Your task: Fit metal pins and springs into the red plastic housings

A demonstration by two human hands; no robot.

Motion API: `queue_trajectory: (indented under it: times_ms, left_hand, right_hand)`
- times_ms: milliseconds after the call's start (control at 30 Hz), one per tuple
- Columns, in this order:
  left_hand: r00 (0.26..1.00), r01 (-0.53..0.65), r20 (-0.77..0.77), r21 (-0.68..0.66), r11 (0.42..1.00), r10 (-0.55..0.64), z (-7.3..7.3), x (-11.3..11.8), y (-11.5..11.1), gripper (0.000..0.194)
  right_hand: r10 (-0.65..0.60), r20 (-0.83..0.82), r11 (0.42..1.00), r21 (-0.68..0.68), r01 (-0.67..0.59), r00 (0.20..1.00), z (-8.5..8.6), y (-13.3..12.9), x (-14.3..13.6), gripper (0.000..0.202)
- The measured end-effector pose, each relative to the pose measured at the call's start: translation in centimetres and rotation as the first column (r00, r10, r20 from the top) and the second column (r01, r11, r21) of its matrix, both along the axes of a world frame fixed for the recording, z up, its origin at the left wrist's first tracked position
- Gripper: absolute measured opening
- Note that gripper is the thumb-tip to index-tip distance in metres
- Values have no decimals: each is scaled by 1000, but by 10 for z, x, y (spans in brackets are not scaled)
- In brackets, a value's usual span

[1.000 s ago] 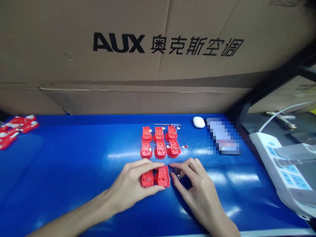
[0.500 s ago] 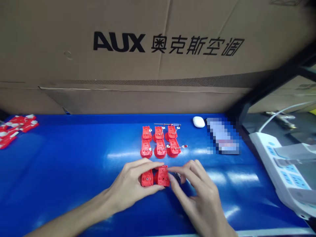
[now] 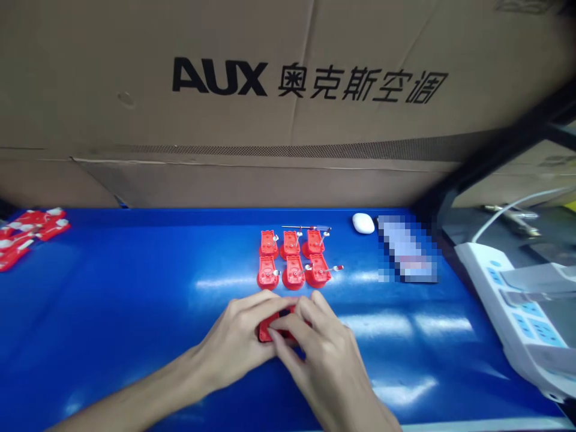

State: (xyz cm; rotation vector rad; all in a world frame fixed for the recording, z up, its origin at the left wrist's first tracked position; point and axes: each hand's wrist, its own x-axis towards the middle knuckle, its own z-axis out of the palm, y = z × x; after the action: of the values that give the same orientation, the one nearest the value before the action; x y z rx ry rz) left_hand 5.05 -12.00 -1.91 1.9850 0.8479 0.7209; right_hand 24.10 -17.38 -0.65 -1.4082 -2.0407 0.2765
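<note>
My left hand (image 3: 243,330) is closed around two red plastic housings near the front of the blue table, its thumb and fingers on either side of them. The left red housing (image 3: 264,332) shows between the fingers; the other is mostly covered by my right hand (image 3: 326,348). That hand reaches across with thumb and index fingertip pinched over the left housing. Whatever sits in the pinch is too small or hidden to make out. Just beyond stand several more red housings (image 3: 294,273) in two rows, each with a small metal-shafted part sticking out to the right.
A thin screwdriver (image 3: 306,227) lies behind the rows. Farther right are a white rounded case (image 3: 363,223) and a blurred-out phone-like object (image 3: 407,249). A white power strip (image 3: 513,312) lies at the right edge. Red-and-white parts (image 3: 31,234) are piled far left. A large carton (image 3: 288,120) stands behind.
My right hand has moved left, from beside the right housing to over the left one, covering most of the right housing. My left hand keeps its hold.
</note>
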Motion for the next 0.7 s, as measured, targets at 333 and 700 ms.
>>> queue_trajectory:
  times_ms: [333,700]
  left_hand:
    - [1000,2,-12,6,1000,-2,1,0,0,55]
    - [1000,4,-13,15,1000,-4,1,0,1,63]
  right_hand:
    - [7,-9,1000,4,-7,1000,-3,-3,1,9]
    - [82,154,992,79,-95,985,8,3,-5,18]
